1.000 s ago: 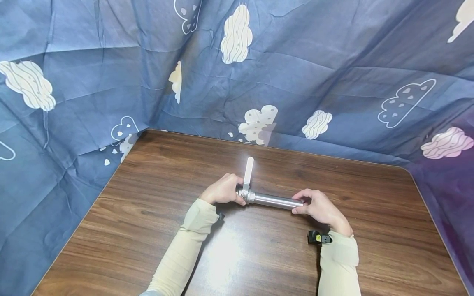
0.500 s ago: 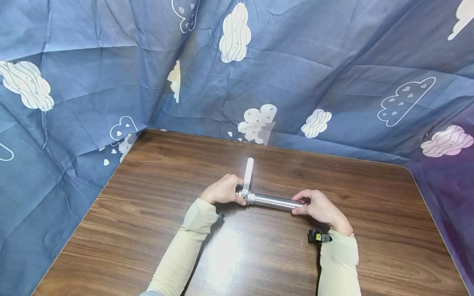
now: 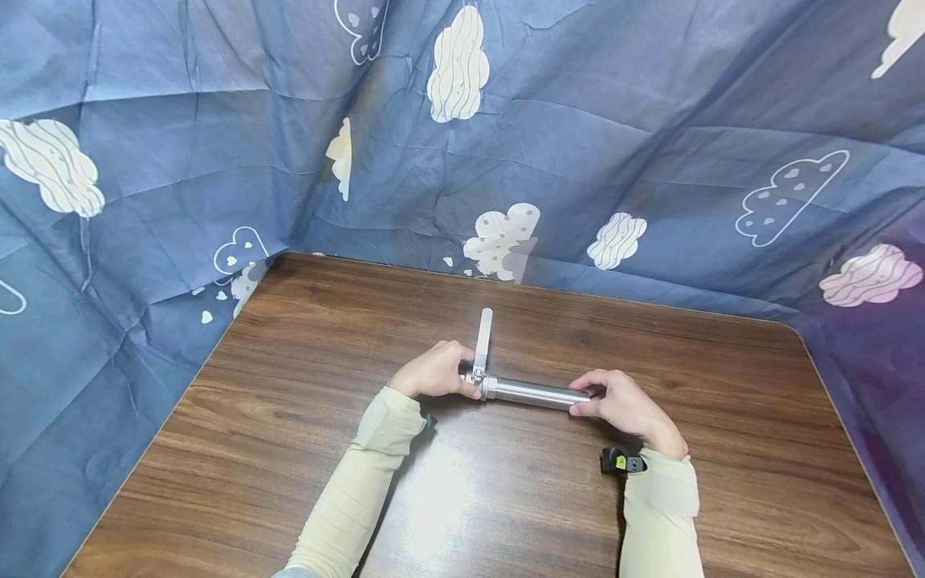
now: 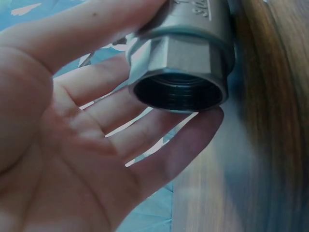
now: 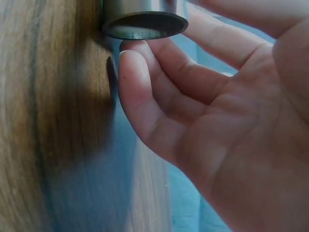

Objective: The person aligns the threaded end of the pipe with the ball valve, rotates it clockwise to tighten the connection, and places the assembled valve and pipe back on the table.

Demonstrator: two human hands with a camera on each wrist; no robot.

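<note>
A steel ball valve (image 3: 480, 387) with a long flat lever handle (image 3: 484, 337) is joined to a shiny metal pipe (image 3: 538, 393). The lever points toward the back of the table. My left hand (image 3: 436, 370) grips the valve body at its left end, thumb on the near side. In the left wrist view, the valve's hexagonal threaded mouth (image 4: 178, 92) faces the palm. My right hand (image 3: 617, 401) holds the pipe's right end between thumb and fingers. The pipe's open round end (image 5: 145, 25) shows in the right wrist view, the little finger below it.
Both hands work over a brown wood-grain table (image 3: 289, 337) with rounded back corners. Behind and beside it hangs a blue cloth (image 3: 578, 144) printed with clouds. A bright glare lies on the near part of the tabletop. Black wrist straps (image 3: 623, 462) show at the sleeves.
The lever has tipped very slightly to the left and its bright reflection has dimmed. Both hands keep nearly the same place and hold.
</note>
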